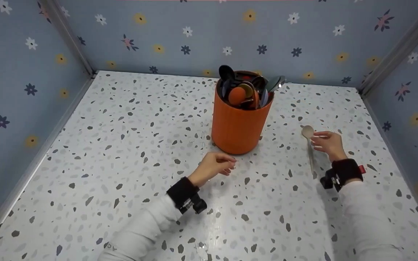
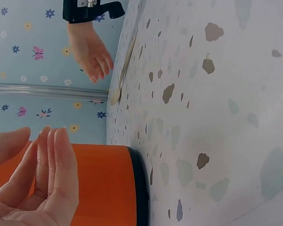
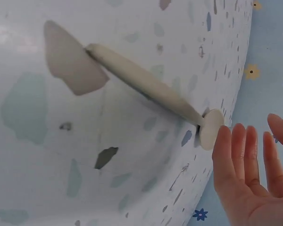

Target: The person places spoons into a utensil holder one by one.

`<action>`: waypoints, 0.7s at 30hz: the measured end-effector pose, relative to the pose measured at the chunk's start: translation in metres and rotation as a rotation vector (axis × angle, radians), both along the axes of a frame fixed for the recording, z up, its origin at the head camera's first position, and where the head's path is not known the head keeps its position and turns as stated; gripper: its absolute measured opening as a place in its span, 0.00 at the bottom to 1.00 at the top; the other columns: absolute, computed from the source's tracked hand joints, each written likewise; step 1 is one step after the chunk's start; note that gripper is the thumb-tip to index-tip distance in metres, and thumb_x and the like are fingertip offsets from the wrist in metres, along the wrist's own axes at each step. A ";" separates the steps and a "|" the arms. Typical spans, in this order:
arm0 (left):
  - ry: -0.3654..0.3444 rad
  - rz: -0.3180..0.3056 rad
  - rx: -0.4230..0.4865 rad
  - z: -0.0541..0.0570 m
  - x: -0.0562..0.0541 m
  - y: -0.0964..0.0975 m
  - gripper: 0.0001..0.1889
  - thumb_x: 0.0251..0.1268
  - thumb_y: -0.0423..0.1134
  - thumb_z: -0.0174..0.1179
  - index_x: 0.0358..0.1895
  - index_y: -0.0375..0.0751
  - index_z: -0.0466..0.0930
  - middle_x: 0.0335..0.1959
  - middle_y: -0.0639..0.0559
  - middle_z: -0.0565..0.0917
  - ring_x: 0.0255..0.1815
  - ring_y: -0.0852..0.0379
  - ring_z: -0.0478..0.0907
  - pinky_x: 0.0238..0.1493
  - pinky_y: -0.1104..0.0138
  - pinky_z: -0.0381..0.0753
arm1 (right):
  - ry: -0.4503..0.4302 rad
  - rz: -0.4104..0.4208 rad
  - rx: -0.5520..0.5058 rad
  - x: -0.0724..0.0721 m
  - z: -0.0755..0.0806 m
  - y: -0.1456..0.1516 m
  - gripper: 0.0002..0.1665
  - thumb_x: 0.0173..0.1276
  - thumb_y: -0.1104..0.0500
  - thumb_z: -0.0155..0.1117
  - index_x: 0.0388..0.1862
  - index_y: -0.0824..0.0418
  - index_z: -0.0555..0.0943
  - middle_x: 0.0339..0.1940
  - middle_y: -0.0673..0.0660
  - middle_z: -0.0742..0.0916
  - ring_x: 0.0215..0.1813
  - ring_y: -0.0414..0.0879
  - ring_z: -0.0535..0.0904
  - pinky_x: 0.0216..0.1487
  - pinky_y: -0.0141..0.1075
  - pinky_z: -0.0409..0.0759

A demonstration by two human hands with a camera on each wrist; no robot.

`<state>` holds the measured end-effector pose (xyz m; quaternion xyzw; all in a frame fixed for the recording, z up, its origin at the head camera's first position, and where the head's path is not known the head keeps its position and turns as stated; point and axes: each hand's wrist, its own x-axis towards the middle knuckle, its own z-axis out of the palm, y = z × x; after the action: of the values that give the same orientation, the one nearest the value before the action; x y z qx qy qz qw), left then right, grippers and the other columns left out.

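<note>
A beige spoon [image 1: 307,131] lies on the speckled tabletop at the right, its round bowl facing up and away from the person; the right wrist view shows its long handle [image 3: 146,85]. Just right of the bowl is my right hand [image 1: 329,145], fingers loosely extended and nothing held. An orange utensil holder [image 1: 240,128] stands upright near the middle, packed with several spoons and other utensils [image 1: 247,92]. In front of its base hovers my left hand [image 1: 212,167], also holding nothing, its fingers nearly straight in the left wrist view.
The white speckled table [image 1: 140,119] is bounded by blue flowered panels [image 1: 209,40] at the back and both sides. Metal posts mark the corners. A turquoise-and-silver utensil head [image 1: 276,83] sticks out over the holder's right rim.
</note>
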<state>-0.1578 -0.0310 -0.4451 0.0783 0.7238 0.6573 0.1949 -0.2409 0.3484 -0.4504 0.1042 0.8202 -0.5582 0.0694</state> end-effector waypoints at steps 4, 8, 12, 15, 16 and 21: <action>-0.014 0.011 -0.003 -0.001 0.002 -0.002 0.15 0.66 0.27 0.57 0.53 0.19 0.78 0.47 0.24 0.82 0.28 0.63 0.81 0.40 0.68 0.88 | -0.013 -0.015 0.092 0.000 -0.010 -0.001 0.27 0.72 0.66 0.57 0.63 0.83 0.67 0.23 0.37 0.80 0.26 0.27 0.80 0.33 0.21 0.83; -0.028 0.027 -0.011 -0.002 0.003 -0.003 0.15 0.66 0.27 0.58 0.52 0.20 0.79 0.42 0.29 0.85 0.27 0.62 0.81 0.39 0.68 0.88 | -0.018 -0.043 0.207 -0.001 -0.018 -0.003 0.25 0.70 0.67 0.58 0.60 0.83 0.70 0.21 0.41 0.80 0.22 0.27 0.77 0.27 0.20 0.80; -0.011 0.028 -0.008 -0.006 0.003 -0.008 0.15 0.66 0.27 0.57 0.51 0.18 0.79 0.40 0.30 0.85 0.26 0.63 0.81 0.38 0.68 0.88 | -0.008 -0.053 0.262 -0.001 -0.023 -0.003 0.23 0.69 0.67 0.57 0.57 0.83 0.72 0.23 0.46 0.81 0.21 0.28 0.76 0.25 0.19 0.79; -0.004 0.022 0.003 -0.007 0.003 -0.012 0.16 0.66 0.27 0.57 0.52 0.16 0.78 0.43 0.26 0.84 0.27 0.63 0.81 0.38 0.69 0.88 | -0.008 -0.062 0.264 -0.002 -0.026 -0.004 0.23 0.68 0.67 0.57 0.56 0.83 0.73 0.26 0.48 0.81 0.21 0.28 0.75 0.25 0.19 0.79; 0.000 0.019 0.004 -0.008 0.003 -0.012 0.16 0.66 0.27 0.57 0.52 0.16 0.77 0.43 0.26 0.84 0.27 0.63 0.81 0.38 0.69 0.88 | -0.009 -0.065 0.266 -0.003 -0.027 -0.004 0.23 0.67 0.67 0.57 0.56 0.83 0.73 0.26 0.48 0.81 0.21 0.28 0.75 0.25 0.19 0.79; -0.008 0.016 -0.007 -0.007 0.004 -0.015 0.16 0.66 0.27 0.57 0.52 0.16 0.78 0.39 0.31 0.86 0.26 0.63 0.81 0.39 0.68 0.88 | -0.014 -0.069 0.273 -0.004 -0.029 -0.008 0.25 0.64 0.68 0.60 0.56 0.83 0.74 0.23 0.45 0.82 0.20 0.27 0.75 0.25 0.20 0.80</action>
<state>-0.1542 -0.0456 -0.4523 0.0695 0.7258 0.6567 0.1928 -0.2454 0.3409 -0.4797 0.1449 0.8839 -0.4428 0.0410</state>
